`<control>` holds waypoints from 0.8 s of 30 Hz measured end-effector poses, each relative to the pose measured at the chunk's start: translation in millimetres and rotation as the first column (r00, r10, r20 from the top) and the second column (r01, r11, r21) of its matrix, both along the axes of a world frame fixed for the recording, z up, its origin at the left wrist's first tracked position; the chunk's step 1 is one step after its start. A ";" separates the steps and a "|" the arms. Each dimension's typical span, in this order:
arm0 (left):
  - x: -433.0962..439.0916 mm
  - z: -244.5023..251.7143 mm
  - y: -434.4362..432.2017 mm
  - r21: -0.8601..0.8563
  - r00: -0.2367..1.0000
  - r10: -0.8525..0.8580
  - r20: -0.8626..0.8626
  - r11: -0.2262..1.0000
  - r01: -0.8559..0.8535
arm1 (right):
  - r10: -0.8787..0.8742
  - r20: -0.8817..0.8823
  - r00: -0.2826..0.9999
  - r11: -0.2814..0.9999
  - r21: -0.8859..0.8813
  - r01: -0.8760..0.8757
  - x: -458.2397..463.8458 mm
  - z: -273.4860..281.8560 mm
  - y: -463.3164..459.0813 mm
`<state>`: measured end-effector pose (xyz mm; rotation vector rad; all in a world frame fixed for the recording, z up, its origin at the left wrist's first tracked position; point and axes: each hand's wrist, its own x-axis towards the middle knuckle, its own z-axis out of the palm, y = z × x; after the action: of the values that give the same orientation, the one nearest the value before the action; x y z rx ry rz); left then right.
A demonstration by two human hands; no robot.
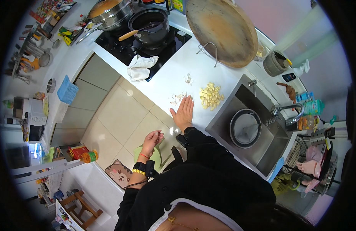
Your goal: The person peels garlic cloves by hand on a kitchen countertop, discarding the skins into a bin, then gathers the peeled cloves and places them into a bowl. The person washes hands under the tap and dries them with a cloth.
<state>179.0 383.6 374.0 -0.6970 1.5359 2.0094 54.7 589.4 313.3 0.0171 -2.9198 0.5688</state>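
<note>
My right hand (183,113) is flat on the white countertop (173,62), thumb apart from the fingers. Its fingertips meet a scatter of garlic skins (177,98). To the right of it lies a pile of peeled garlic cloves (211,96). A smaller heap of papery garlic skin (188,78) sits farther back. Off the counter's front edge hangs my left hand (152,142), fingers curled inward, above a light green bin (158,158) on the floor. Whether anything is inside those curled fingers is hidden.
The steel sink (254,95) on the right holds a round basin (245,128) under running water. A large round wooden board (222,29) leans at the back. On the black cooktop (115,43) stand a dark pot (150,31) and a steel steamer (111,14); a white cloth (140,68) lies at its edge.
</note>
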 end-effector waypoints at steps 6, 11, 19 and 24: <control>-26.5 -17.0 17.3 0.033 0.998 0.030 0.050 0.999 -0.032 | -0.086 -0.109 0.990 0.995 -0.058 0.080 -65.9 5.2 16.7; -52.3 -33.6 30.3 0.156 0.969 0.183 0.164 0.965 -0.209 | -0.023 -0.117 0.993 0.991 -0.132 0.008 -131.9 1.3 47.9; -99.6 -94.5 31.7 0.364 0.873 0.157 0.462 0.864 -0.348 | 0.496 -0.085 0.864 0.840 -0.205 -0.502 -150.6 3.2 60.6; -133.2 -109.2 34.9 0.403 0.886 -0.073 0.458 0.905 -0.134 | 0.662 -0.087 0.744 0.729 -0.154 -0.667 -131.1 15.1 54.6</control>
<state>45.8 418.5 264.8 -0.9339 0.7760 1.9202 -76.5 644.0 328.4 1.0844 -2.7554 0.9065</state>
